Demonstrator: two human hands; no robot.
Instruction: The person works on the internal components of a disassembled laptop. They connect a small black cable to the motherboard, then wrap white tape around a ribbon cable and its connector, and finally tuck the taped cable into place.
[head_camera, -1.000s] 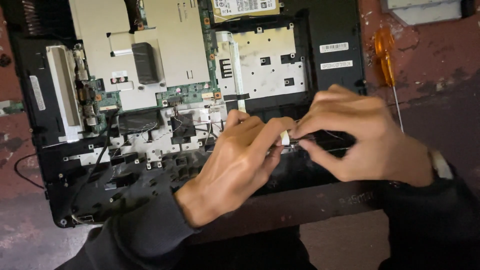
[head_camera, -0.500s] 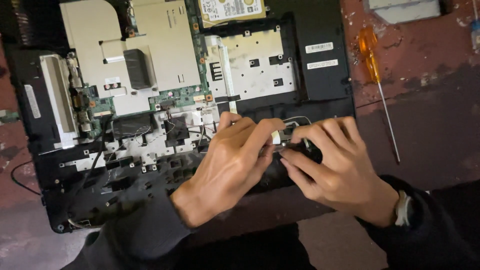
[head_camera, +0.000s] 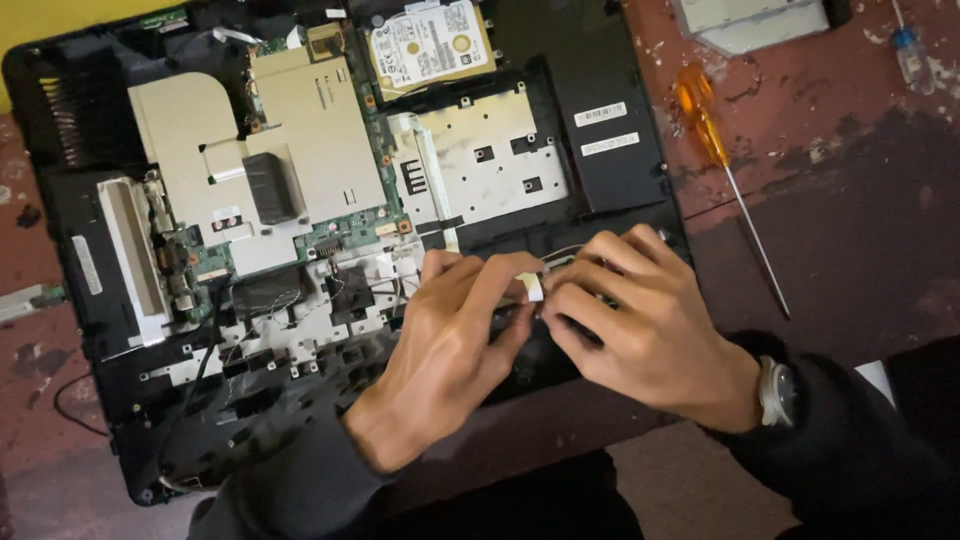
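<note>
Both hands (head_camera: 560, 320) — white connector (head_camera: 533, 287)

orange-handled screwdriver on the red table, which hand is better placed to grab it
Right, probably. The orange-handled screwdriver lies on the right hand's side; the left hand would have to cross over it. Both hands now pinch a small white cable end.

Head camera, steep downward look, close range.

I have only this one view: from above it faces down onto an opened laptop chassis (head_camera: 330, 250) on a reddish table (head_camera: 860, 230), forearms entering from the bottom edge, with no second view to overlap.
</note>
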